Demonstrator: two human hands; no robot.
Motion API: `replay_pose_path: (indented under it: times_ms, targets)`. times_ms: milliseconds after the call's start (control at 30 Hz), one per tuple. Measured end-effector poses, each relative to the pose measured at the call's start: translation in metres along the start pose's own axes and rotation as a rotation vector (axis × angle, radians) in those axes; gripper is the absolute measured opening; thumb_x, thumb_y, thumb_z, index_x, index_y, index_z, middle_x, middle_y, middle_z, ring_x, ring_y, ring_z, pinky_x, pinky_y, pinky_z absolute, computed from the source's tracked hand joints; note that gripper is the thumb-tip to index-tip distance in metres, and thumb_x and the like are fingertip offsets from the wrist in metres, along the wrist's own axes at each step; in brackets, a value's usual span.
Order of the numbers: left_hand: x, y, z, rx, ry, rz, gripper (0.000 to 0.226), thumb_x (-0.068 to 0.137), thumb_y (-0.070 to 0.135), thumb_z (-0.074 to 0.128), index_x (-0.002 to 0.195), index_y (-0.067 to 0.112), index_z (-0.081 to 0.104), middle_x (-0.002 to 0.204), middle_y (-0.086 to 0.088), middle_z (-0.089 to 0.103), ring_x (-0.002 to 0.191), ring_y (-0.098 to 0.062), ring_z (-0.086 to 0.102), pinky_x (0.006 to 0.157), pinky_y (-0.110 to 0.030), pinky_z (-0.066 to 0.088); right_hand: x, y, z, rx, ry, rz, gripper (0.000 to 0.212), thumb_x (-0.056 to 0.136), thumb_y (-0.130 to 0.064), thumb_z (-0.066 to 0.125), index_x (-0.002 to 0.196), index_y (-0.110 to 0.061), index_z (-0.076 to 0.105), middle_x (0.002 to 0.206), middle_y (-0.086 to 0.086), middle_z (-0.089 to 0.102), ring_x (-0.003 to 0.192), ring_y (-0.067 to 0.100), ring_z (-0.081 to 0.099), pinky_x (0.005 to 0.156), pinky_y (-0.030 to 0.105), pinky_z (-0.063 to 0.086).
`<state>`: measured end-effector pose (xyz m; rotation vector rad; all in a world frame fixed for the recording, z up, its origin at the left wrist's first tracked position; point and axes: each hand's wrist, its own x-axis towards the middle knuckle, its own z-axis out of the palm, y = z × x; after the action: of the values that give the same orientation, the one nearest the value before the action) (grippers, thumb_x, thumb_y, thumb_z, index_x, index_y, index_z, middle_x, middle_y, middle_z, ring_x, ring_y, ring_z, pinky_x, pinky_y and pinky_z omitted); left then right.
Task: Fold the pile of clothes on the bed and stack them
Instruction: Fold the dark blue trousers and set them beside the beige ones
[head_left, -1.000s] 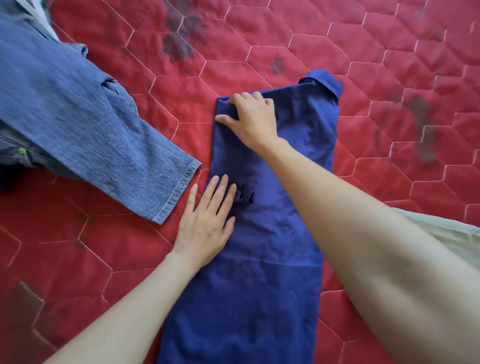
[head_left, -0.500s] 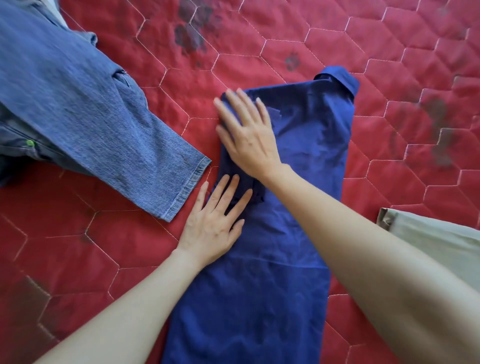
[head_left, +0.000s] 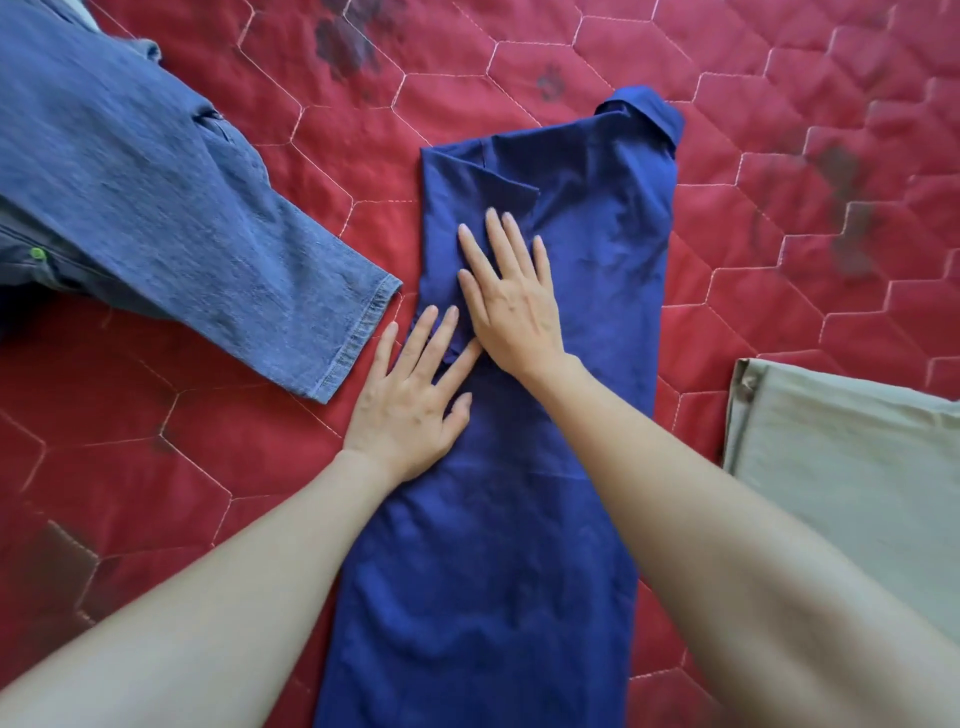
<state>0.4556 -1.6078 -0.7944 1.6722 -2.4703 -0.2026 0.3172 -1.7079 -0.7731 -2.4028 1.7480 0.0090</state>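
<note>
Head view: blue shirt (head_left: 545, 467) folded to narrow strip on red quilt (head_left: 779, 130), collar at far end. Both hands flat on it, fingers straight: L hand (head_left: 410, 400) at left edge, R hand (head_left: 511, 301) just beyond. Jeans (head_left: 156, 182) lie left, beige garment (head_left: 852, 467) right.

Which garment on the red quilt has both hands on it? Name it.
The dark blue collared shirt, lying between the other two: left hand and right hand press flat on it. The denim jeans and beige garment lie untouched.
</note>
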Motion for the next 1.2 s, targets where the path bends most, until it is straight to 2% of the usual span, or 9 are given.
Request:
replay_pose_path:
  times_ms: [100, 300, 467, 600, 733, 867, 1000, 1067, 1200]
  targets:
    - [0.0, 0.001, -0.003, 0.021, -0.044, 0.0, 0.058, 0.092, 0.038, 0.04, 0.148, 0.02, 0.038, 0.157, -0.014, 0.026, 0.146, -0.03, 0.022, 0.115, -0.056, 0.02, -0.014, 0.008, 0.001, -0.008, -0.023, 0.073, 0.051, 0.105, -0.035, 0.023, 0.154, -0.024, 0.015, 0.162, 0.006, 0.009, 0.15, 0.02, 0.004, 0.12, 0.041, 0.004]
    - [-0.015, 0.016, -0.014, 0.136, -0.135, -0.038, 0.063, 0.096, 0.038, 0.034, 0.152, 0.014, 0.022, 0.161, -0.013, 0.013, 0.149, -0.027, 0.01, 0.115, -0.06, 0.008, -0.067, 0.01, -0.01, 0.009, 0.059, 0.265, 0.052, 0.105, -0.037, 0.022, 0.154, -0.022, 0.016, 0.161, 0.009, 0.01, 0.149, 0.024, 0.006, 0.119, 0.044, 0.008]
    - [-0.123, 0.055, -0.014, 0.094, -0.139, 0.038, 0.059, 0.096, 0.037, 0.029, 0.15, 0.011, 0.032, 0.158, -0.013, 0.024, 0.146, -0.029, 0.023, 0.115, -0.057, 0.018, -0.194, -0.004, 0.014, 0.013, -0.063, 0.158, 0.052, 0.104, -0.036, 0.027, 0.153, -0.021, 0.021, 0.161, 0.011, 0.013, 0.149, 0.026, 0.009, 0.119, 0.049, 0.009]
    - [-0.231, 0.078, -0.008, 0.075, -0.165, -0.015, 0.059, 0.097, 0.037, 0.03, 0.151, 0.014, 0.028, 0.159, -0.013, 0.02, 0.147, -0.03, 0.018, 0.116, -0.056, 0.019, -0.302, -0.03, 0.036, 0.039, -0.03, 0.132, 0.051, 0.101, -0.034, 0.032, 0.15, -0.02, 0.032, 0.158, 0.01, 0.024, 0.147, 0.029, 0.018, 0.118, 0.053, 0.018]
    - [-0.317, 0.096, -0.011, 0.049, -0.189, -0.022, 0.06, 0.096, 0.037, 0.033, 0.151, 0.015, 0.024, 0.16, -0.012, 0.016, 0.148, -0.03, 0.015, 0.115, -0.057, 0.018, -0.402, -0.057, 0.048, 0.065, -0.037, 0.094, 0.051, 0.101, -0.034, 0.034, 0.15, -0.02, 0.033, 0.158, 0.011, 0.023, 0.148, 0.029, 0.016, 0.118, 0.052, 0.018]
    - [-0.374, 0.103, -0.015, 0.037, -0.224, 0.029, 0.067, 0.093, 0.047, 0.035, 0.151, 0.015, 0.024, 0.16, -0.013, 0.016, 0.148, -0.03, 0.015, 0.115, -0.057, 0.017, -0.476, -0.074, 0.055, 0.076, -0.062, 0.039, 0.056, 0.1, -0.045, 0.038, 0.15, -0.021, 0.033, 0.159, 0.009, 0.021, 0.148, 0.027, 0.015, 0.118, 0.052, 0.016]
    - [-0.392, 0.095, -0.022, 0.061, -0.219, 0.173, 0.077, 0.087, 0.061, 0.043, 0.148, 0.015, 0.036, 0.157, -0.017, 0.024, 0.145, -0.033, 0.024, 0.113, -0.061, 0.02, -0.528, -0.082, 0.059, 0.054, -0.08, -0.041, 0.069, 0.093, -0.059, 0.045, 0.149, -0.021, 0.036, 0.158, 0.012, 0.023, 0.147, 0.03, 0.017, 0.117, 0.055, 0.017]
    - [-0.388, 0.089, -0.027, 0.1, -0.165, 0.225, 0.067, 0.089, 0.054, 0.046, 0.143, 0.014, 0.046, 0.153, -0.017, 0.034, 0.14, -0.035, 0.034, 0.11, -0.063, 0.024, -0.543, -0.082, 0.059, 0.018, -0.063, -0.074, 0.065, 0.091, -0.052, 0.052, 0.146, -0.018, 0.041, 0.155, 0.013, 0.03, 0.145, 0.034, 0.023, 0.114, 0.059, 0.023]
    - [-0.367, 0.081, -0.036, 0.155, -0.018, 0.347, 0.043, 0.09, 0.025, 0.053, 0.13, 0.01, 0.06, 0.137, -0.015, 0.055, 0.123, -0.039, 0.054, 0.103, -0.063, 0.036, -0.54, -0.086, 0.051, -0.036, 0.107, -0.088, 0.048, 0.085, -0.015, 0.057, 0.133, -0.012, 0.058, 0.138, 0.015, 0.054, 0.13, 0.039, 0.048, 0.1, 0.059, 0.041]
